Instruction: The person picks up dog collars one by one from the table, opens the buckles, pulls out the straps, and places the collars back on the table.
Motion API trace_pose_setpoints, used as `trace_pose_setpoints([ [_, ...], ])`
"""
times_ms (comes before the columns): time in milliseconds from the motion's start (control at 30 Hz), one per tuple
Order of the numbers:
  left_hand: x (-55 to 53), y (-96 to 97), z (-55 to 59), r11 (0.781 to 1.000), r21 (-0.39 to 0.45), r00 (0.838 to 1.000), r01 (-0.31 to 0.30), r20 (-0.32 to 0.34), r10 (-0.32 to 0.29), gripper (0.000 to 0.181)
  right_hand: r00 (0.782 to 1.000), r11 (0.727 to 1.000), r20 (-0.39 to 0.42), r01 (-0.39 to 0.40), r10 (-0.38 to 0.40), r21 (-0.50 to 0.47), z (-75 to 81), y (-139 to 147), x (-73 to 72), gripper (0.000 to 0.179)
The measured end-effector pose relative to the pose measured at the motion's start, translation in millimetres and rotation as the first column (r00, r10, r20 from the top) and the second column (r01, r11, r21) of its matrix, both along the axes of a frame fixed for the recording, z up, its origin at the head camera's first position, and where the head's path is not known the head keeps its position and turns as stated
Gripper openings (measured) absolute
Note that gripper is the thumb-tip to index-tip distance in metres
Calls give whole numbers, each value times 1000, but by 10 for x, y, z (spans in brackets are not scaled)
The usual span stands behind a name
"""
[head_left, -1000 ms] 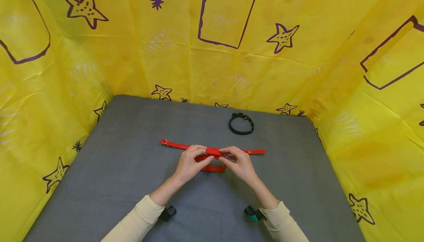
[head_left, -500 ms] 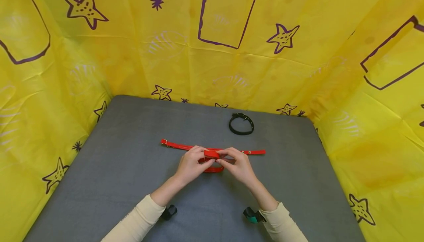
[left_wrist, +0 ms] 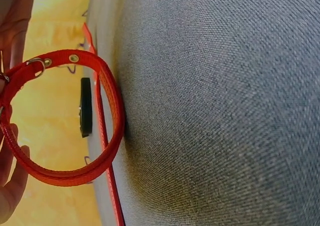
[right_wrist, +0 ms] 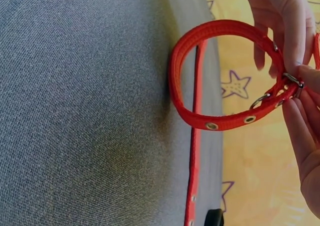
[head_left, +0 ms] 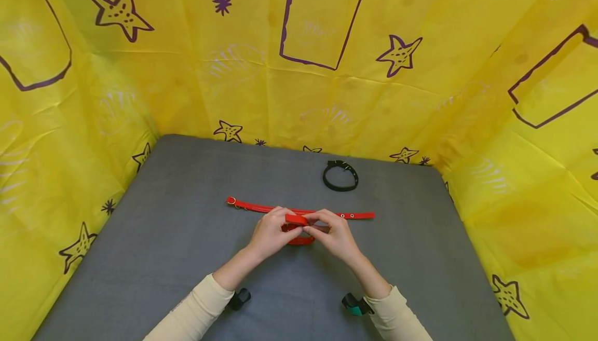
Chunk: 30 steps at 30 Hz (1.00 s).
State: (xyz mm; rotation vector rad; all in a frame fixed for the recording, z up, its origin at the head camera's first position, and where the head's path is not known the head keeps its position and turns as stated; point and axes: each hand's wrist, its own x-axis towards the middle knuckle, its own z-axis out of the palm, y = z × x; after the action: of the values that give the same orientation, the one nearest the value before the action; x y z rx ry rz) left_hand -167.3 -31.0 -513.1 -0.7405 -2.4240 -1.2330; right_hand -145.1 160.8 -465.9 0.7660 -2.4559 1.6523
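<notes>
A red dog collar (right_wrist: 180, 81), curved into a loop with metal eyelets, hangs between both hands above the grey table. My left hand (head_left: 271, 234) holds it on the left of its buckle (right_wrist: 295, 82); its strap end (head_left: 296, 220) rises in a fold there. Thumb and fingers of my right hand (head_left: 335, 234) pinch the strap at the buckle. In the left wrist view the collar's loop (left_wrist: 117, 111) shows a D-ring and eyelets. Just behind the hands, a second red collar (head_left: 254, 207) lies straight on the table, partly hidden by them.
A black collar (head_left: 340, 177), fastened in a ring, lies farther back on the grey table (head_left: 196, 175). Yellow cloth walls (head_left: 243, 92) with drawn starfish enclose the back and both sides of the table.
Both hands and the held collar have shifted slightly left and toward the person. The grip stays at the buckle, and the collars on the table have not moved.
</notes>
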Motion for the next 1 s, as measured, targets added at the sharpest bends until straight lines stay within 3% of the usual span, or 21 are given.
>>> trace_pose_setpoints([
  [500,9,21,-30,999,29,997,18,70,-20,12,1000,1000,2,-10,10,-2,-3,-21,9,24],
  [800,12,32,-67,991,124,998,49,42,-54,16,1000,1000,-15,10,-11,-4,-19,-18,14,23],
  [1000,31,37,-61,993,120,998,18,65,-26,15,999,1000,-38,3,-4,-11,-32,-11,18,23],
])
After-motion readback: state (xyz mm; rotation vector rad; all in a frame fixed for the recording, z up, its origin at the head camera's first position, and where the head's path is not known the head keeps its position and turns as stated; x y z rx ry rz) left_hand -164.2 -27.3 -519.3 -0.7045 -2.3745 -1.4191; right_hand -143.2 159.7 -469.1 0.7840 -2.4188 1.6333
